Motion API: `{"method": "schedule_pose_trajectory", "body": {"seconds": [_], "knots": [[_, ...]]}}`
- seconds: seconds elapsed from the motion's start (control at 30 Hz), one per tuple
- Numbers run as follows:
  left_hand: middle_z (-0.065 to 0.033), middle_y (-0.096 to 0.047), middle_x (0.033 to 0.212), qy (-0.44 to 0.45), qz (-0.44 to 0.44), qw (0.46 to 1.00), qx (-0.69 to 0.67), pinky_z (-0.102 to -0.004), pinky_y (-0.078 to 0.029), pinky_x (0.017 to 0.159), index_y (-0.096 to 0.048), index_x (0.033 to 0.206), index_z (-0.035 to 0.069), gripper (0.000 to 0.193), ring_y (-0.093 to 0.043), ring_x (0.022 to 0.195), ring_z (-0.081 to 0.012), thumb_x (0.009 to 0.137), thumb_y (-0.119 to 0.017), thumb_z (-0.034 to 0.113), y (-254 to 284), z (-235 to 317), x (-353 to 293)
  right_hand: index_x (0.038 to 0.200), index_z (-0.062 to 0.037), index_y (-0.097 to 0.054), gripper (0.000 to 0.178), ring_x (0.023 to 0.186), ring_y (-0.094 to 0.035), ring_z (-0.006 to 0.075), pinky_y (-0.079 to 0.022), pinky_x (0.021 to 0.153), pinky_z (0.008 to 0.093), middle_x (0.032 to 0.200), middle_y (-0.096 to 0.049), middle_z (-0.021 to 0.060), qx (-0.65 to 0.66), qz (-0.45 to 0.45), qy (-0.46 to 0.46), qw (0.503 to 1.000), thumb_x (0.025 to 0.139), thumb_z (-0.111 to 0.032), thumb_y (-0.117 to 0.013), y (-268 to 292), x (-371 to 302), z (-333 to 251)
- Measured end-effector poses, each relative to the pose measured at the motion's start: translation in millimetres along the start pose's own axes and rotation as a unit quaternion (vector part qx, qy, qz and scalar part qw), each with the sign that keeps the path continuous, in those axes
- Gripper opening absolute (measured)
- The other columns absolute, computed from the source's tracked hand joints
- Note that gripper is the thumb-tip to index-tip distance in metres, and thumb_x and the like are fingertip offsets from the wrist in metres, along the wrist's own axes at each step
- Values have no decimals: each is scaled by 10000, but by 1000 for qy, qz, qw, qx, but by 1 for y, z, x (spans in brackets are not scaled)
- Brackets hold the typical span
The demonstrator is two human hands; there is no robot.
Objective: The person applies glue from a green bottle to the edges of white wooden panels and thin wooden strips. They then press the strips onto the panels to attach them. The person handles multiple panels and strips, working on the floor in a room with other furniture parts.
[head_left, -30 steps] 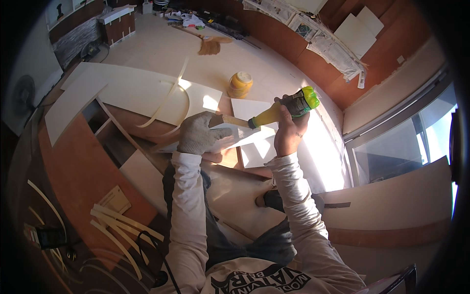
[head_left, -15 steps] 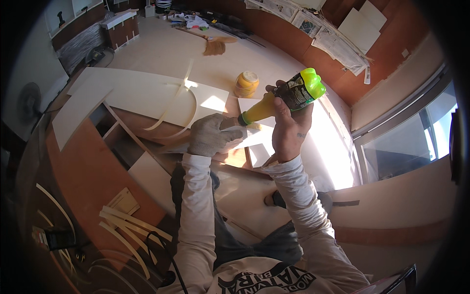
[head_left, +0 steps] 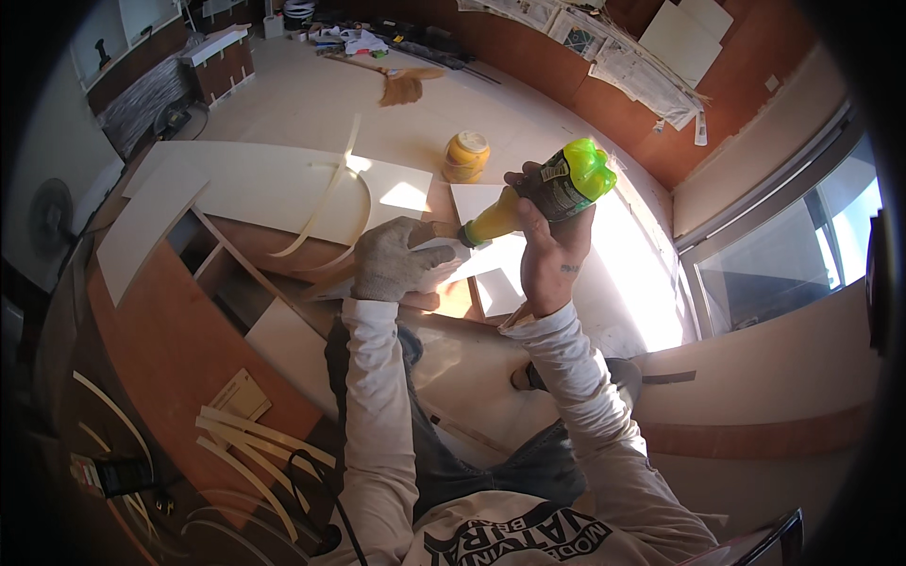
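Note:
My right hand, bare, wraps round a green plastic bottle with a dark label and yellowish contents. The bottle is tilted, base up to the right, its narrow neck pointing down-left. My left hand wears a grey glove with some bare fingertips. Its fingers curl at a narrow wooden board, with thumb and forefinger near the bottle's mouth. The glove hides much of the board. I cannot tell whether anything is coming out of the bottle.
Beyond my hands stands a yellow jar. White panels and curved edging strips lie on a brown cabinet frame. More strips lie at lower left by a small carton. A broom lies farther off.
The bottle's base has dipped slightly and its neck has shifted a little left. My left hand has moved slightly left. The whole view has shifted a little.

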State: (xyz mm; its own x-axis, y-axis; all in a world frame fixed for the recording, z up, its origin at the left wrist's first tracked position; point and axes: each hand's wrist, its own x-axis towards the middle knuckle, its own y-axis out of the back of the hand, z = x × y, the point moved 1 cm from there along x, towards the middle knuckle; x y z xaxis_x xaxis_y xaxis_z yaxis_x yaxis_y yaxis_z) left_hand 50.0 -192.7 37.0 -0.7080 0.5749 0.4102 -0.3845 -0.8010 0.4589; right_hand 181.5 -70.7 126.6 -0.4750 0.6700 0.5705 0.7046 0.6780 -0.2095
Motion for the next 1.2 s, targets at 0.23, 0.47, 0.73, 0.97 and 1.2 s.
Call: {"method": "schedule_pose_trajectory", "body": {"seconds": [0.23, 0.47, 0.73, 0.97, 1.2], "knots": [[-124, -666, 738, -13, 6, 998, 68, -363, -518, 634, -647, 870, 5, 479, -633, 637, -233, 630, -892, 340, 3, 6, 2, 1301, -1, -383, 478, 1100, -607, 316, -483, 965, 434, 1220, -577, 182, 47, 26, -43, 998, 882, 26, -612, 2, 8, 5], [-136, -662, 735, -58, 35, 997, 28, -367, -524, 610, -661, 853, 40, 511, -655, 650, -297, 609, -864, 441, -6, -15, 0, 1289, -1, -384, 461, 1098, -616, 309, -488, 962, 418, 1214, -592, 174, 37, -3, -21, 999, 886, 40, -603, -17, 7, -7], [-81, -686, 855, 12, 3, 994, -107, -294, -521, 706, -655, 934, -23, 383, -607, 743, -124, 663, -871, 141, -1, -14, -1, 1251, -21, -423, 436, 1097, -612, 278, -488, 952, 390, 1187, -600, 136, -37, 118, -42, 991, 880, -2, -651, 85, 10, 69], [-97, -713, 837, -25, 26, 998, -56, -337, -549, 673, -684, 920, 59, 414, -692, 734, -216, 632, -881, 281, 5, -6, 0, 1178, -9, -466, 346, 1017, -637, 258, -518, 886, 372, 1097, -631, 129, -56, 114, -75, 989, 887, -20, -653, 90, 24, 62], [-130, -708, 914, 9, -13, 997, -76, -350, -534, 748, -667, 1013, 16, 477, -683, 813, -235, 672, -861, 286, 4, 1, -3, 1163, 1, -494, 296, 1011, -660, 326, -551, 868, 456, 1100, -642, 162, 35, 82, -52, 995, 904, -35, -632, 74, 29, 32]]}}
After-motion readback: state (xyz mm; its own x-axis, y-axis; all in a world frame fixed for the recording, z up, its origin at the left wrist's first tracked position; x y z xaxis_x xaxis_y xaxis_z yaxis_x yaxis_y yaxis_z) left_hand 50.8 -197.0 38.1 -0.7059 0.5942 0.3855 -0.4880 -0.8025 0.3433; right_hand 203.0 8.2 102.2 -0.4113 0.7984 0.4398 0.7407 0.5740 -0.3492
